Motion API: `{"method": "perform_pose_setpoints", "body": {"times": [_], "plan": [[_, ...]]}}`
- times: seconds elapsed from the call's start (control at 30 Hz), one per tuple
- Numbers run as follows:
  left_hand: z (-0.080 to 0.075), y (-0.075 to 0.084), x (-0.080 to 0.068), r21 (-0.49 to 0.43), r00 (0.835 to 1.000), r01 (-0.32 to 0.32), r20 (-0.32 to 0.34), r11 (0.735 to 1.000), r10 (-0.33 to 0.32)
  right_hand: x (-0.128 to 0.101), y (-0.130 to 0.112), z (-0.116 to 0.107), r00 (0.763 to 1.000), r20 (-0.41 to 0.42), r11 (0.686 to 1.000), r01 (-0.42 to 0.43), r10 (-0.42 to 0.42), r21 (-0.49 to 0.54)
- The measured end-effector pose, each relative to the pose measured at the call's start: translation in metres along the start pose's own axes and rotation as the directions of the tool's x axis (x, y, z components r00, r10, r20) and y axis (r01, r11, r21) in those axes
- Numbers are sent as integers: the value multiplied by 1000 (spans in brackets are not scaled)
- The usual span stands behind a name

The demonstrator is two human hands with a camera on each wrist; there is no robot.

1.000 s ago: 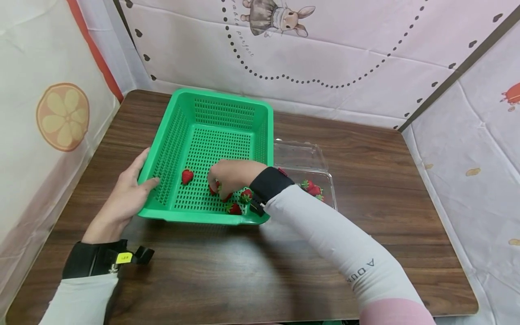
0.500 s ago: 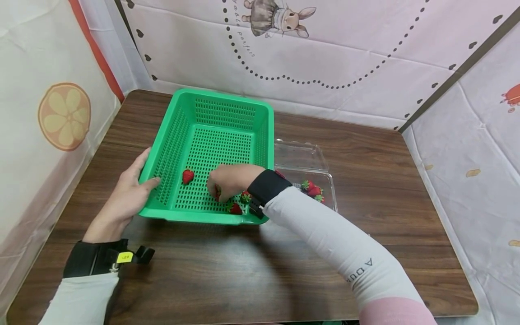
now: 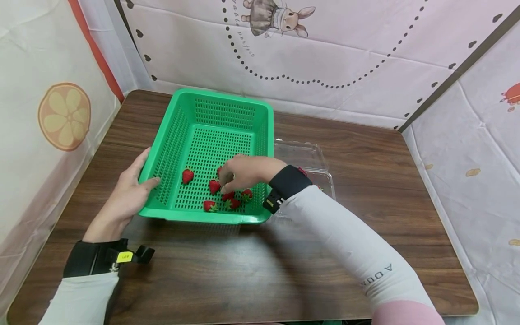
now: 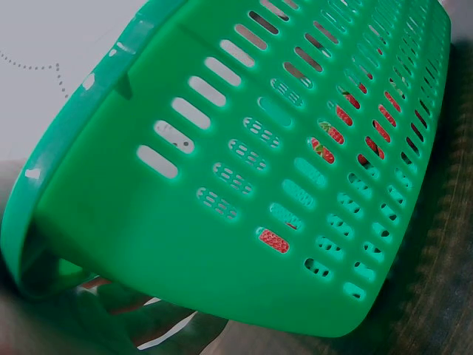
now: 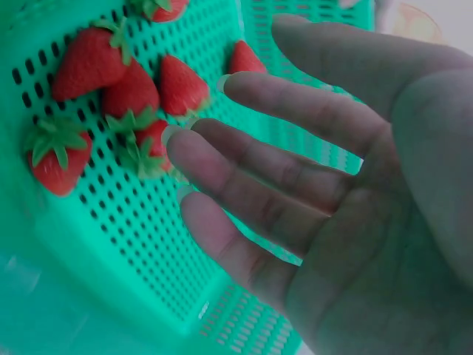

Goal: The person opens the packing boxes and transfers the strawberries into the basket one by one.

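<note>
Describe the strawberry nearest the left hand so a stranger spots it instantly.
On the brown table stands a green basket. Inside, look toward the side gripped by the left hand. The strawberry there lies by itself, while the basket's other visible strawberries gather near the right hand.

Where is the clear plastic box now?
In the head view, the clear plastic box lies right of the green basket, partly hidden by the right sleeve.
</note>
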State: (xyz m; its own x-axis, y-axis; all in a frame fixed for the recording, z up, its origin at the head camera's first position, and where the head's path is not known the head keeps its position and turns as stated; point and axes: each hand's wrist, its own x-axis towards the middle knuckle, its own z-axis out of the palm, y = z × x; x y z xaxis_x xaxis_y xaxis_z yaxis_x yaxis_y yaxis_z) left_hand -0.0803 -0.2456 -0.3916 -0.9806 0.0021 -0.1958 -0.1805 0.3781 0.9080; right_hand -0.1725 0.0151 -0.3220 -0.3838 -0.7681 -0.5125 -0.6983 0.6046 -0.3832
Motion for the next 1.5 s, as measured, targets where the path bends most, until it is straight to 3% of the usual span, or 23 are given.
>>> {"method": "perform_pose_setpoints", "body": {"times": [0.27,0.47,0.63,0.97,1.3,1.5], "plan": [[0,1,0,11,1000,-11,4,1000,11,-43,24,-4,984,-176,993,9,12,119],[1,3,-1,11,1000,-4,4,1000,4,-82,38,-5,949,-287,978,-81,134,191],[1,3,0,18,1000,-5,7,1000,5,-112,50,-1,925,-351,978,-85,148,189],[0,4,0,28,1000,6,5,1000,-6,-138,81,34,953,-233,973,-158,195,166],[0,3,-2,18,1000,11,1,1000,-11,-126,95,67,969,-150,978,-181,196,104],[0,3,-2,13,1000,1,0,1000,-1,-121,94,79,962,-89,964,-252,259,81]]}}
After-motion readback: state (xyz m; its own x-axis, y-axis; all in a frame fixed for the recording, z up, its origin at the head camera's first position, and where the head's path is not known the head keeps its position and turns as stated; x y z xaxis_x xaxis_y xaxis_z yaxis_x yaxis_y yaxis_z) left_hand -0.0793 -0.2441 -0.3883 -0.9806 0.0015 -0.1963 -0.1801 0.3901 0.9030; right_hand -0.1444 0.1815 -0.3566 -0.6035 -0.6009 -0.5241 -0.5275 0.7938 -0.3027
